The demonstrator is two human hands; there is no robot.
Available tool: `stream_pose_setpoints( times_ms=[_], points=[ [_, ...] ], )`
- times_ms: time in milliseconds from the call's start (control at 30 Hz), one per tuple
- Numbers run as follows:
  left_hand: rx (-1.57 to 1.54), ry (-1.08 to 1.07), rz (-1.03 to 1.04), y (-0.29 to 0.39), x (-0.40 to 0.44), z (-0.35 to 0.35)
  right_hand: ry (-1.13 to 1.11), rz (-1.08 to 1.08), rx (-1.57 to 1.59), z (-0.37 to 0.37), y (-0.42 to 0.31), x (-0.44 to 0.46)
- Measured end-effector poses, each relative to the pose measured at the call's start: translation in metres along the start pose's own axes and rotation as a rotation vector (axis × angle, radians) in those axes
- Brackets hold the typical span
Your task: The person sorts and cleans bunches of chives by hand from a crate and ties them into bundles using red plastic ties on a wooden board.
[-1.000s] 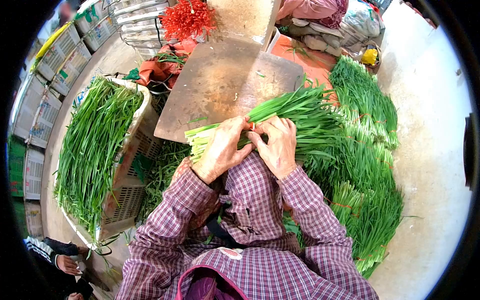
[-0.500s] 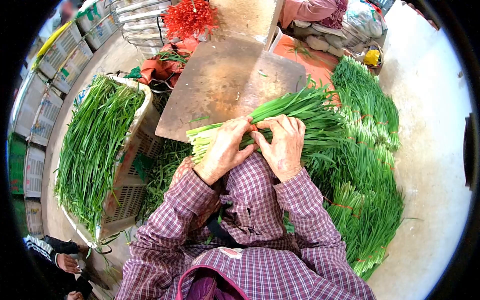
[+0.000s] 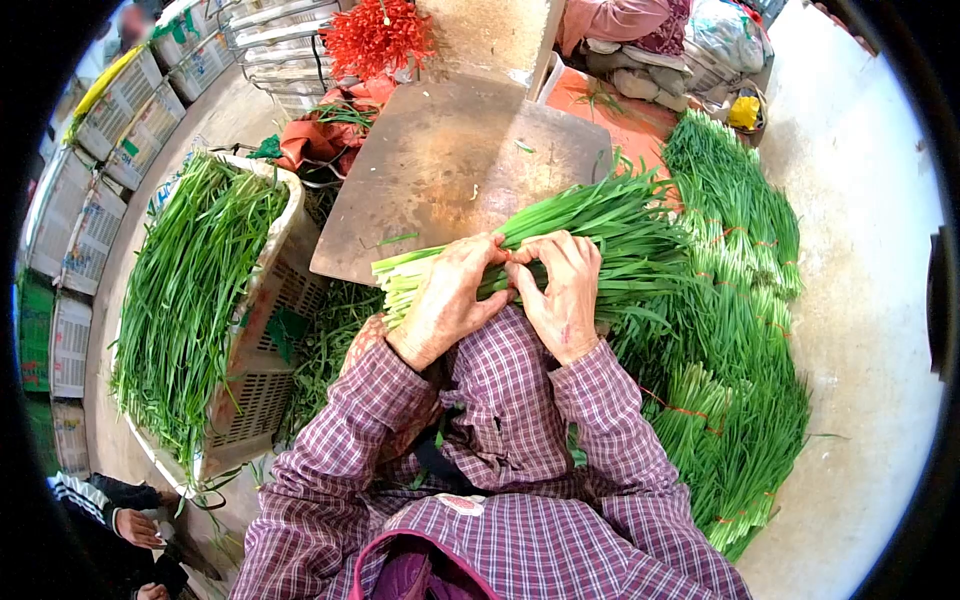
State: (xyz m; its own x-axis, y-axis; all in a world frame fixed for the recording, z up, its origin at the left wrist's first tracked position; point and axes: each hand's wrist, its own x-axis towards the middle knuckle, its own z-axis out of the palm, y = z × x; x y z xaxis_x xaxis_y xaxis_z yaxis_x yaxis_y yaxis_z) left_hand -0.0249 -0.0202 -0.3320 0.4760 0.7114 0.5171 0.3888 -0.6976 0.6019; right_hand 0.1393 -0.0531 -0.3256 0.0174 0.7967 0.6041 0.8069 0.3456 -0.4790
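A bunch of garlic chives (image 3: 600, 225) lies across my lap at the board's near edge, pale stem ends to the left and green leaves to the right. My left hand (image 3: 445, 300) is closed over the stem side, its fingertips pinching a red tie (image 3: 506, 262) around the bunch. Against it, my right hand (image 3: 563, 295) bends over the leaf side, thumb and fingers pinched at the same tie. Most of the tie is hidden under the fingers. A worn wooden board (image 3: 430, 170) slopes just beyond the bunch.
Tied chive bunches (image 3: 740, 330) are piled on my right beside a pale wall (image 3: 850, 250). To the left stands a white crate (image 3: 250, 400) heaped with loose greens (image 3: 195, 300). Red ties (image 3: 378, 38) hang beyond the board. Another person's hand (image 3: 138, 528) shows at lower left.
My right hand has shifted slightly left, and its fingers have drawn in closer to my left fingertips at the tie. The bunch has stayed almost still.
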Motion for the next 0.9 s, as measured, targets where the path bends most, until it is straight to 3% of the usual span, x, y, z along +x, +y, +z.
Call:
stream_pose_setpoints(
  times_ms=[267,767,900],
  points=[
    [0.052,-0.008,0.009,-0.004,-0.002,0.003,-0.058,-0.014,-0.178,-0.009,-0.007,0.003],
    [0.012,0.014,0.031,-0.004,-0.002,0.005,-0.032,0.020,0.005,-0.001,-0.002,0.001],
    [0.042,0.008,0.015,0.000,0.003,-0.002,-0.007,-0.115,-0.076,-0.001,-0.007,0.002]
  ],
)
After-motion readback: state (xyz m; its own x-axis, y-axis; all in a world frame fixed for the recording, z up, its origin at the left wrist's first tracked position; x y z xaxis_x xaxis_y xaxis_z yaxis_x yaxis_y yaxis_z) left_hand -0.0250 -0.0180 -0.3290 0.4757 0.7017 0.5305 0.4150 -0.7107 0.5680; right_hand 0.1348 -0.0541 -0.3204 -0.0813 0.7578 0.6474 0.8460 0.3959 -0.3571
